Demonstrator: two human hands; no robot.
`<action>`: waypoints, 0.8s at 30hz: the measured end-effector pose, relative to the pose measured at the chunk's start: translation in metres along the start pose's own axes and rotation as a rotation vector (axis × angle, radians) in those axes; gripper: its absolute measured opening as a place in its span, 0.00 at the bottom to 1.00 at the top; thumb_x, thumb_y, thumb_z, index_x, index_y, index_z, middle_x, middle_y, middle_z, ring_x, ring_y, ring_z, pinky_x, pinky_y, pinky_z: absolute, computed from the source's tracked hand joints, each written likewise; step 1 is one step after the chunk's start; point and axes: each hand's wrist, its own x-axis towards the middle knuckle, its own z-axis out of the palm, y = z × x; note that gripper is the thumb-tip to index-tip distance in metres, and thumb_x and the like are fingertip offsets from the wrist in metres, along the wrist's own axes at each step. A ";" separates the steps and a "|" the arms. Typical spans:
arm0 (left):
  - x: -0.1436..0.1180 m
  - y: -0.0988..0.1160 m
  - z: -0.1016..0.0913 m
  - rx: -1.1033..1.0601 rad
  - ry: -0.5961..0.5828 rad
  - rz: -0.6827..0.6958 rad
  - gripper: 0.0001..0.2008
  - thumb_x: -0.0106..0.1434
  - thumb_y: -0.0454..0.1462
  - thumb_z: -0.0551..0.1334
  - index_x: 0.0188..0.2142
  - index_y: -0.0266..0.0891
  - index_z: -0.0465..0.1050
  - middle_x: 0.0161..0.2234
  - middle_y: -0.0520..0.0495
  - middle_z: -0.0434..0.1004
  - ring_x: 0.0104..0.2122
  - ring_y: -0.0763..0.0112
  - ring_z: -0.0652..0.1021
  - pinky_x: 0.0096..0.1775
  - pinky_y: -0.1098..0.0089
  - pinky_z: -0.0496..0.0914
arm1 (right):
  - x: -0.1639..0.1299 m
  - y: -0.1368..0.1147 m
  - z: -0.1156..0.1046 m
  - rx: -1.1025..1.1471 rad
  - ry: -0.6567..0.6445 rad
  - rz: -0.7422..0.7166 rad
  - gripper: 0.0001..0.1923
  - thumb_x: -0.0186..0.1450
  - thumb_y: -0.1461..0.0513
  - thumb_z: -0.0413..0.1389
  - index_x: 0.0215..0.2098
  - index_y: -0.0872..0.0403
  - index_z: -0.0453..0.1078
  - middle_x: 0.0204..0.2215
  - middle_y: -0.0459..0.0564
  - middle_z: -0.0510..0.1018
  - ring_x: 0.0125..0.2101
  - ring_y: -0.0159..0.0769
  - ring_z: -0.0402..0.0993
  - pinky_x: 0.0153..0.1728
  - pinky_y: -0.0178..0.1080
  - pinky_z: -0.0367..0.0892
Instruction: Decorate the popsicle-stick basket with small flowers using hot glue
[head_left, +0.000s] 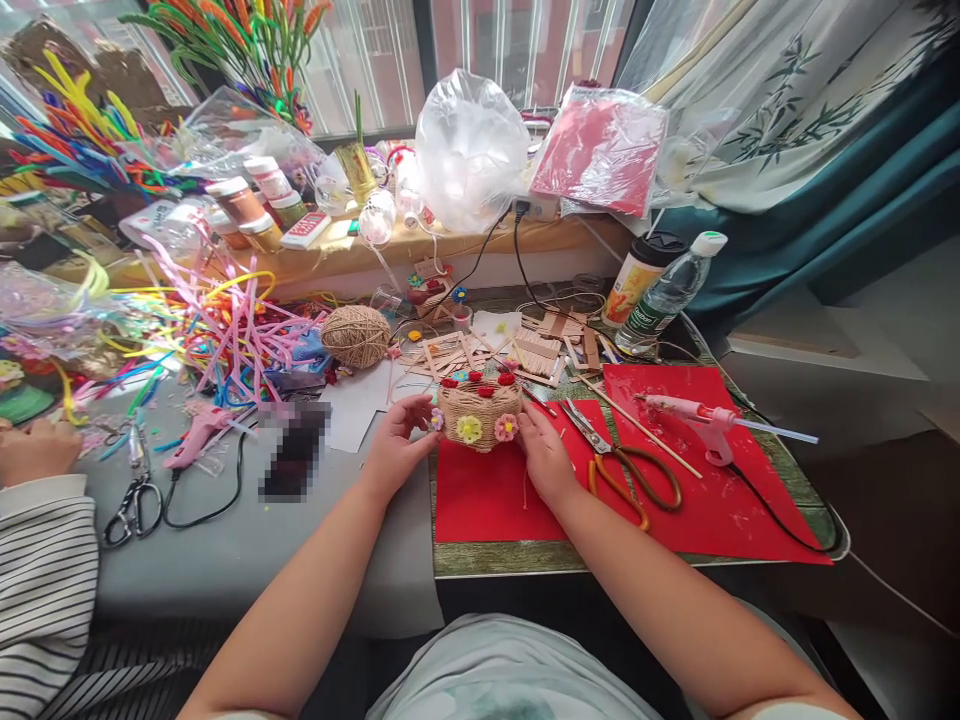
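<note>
Between my two hands is a round twine-wrapped craft piece (484,412), held above red paper. Purple, yellow and pink flowers dot its side, with red and blue ones along the top. My left hand (405,440) grips the left side, fingers curled beside the purple flower. On the opposite side, my right hand (546,455) presses near the pink flower; some of its fingers are hidden behind the piece. Scissors (634,480) with brown handles lie just right of my right hand, and a thin wooden stick (652,428) is beyond them.
Red paper (480,515) covers part of the table, with a pink glue gun (705,420) and its cord at right. A bottle (667,295), cup, twine ball (356,335) and craft sticks stand behind. At left are another person's hand (37,450), pipe cleaners and scissors (133,500).
</note>
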 end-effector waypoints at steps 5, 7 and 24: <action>0.000 -0.001 -0.001 0.006 0.009 -0.001 0.27 0.61 0.39 0.75 0.58 0.46 0.73 0.51 0.44 0.79 0.47 0.65 0.79 0.49 0.63 0.74 | -0.005 -0.018 0.007 0.064 -0.094 -0.084 0.46 0.67 0.42 0.64 0.76 0.48 0.57 0.72 0.54 0.67 0.71 0.52 0.63 0.72 0.51 0.61; 0.000 0.001 -0.001 0.013 0.000 0.016 0.26 0.61 0.39 0.75 0.57 0.47 0.74 0.50 0.45 0.79 0.47 0.65 0.78 0.48 0.63 0.74 | -0.006 -0.020 0.009 0.073 -0.110 -0.053 0.50 0.65 0.43 0.67 0.77 0.47 0.53 0.71 0.55 0.69 0.69 0.53 0.67 0.70 0.52 0.65; -0.003 0.007 -0.006 0.121 -0.082 0.105 0.18 0.64 0.43 0.74 0.53 0.47 0.81 0.50 0.42 0.78 0.48 0.60 0.79 0.45 0.62 0.75 | -0.003 -0.009 0.009 0.014 -0.073 0.041 0.45 0.62 0.53 0.67 0.74 0.46 0.59 0.67 0.55 0.74 0.66 0.54 0.71 0.69 0.57 0.65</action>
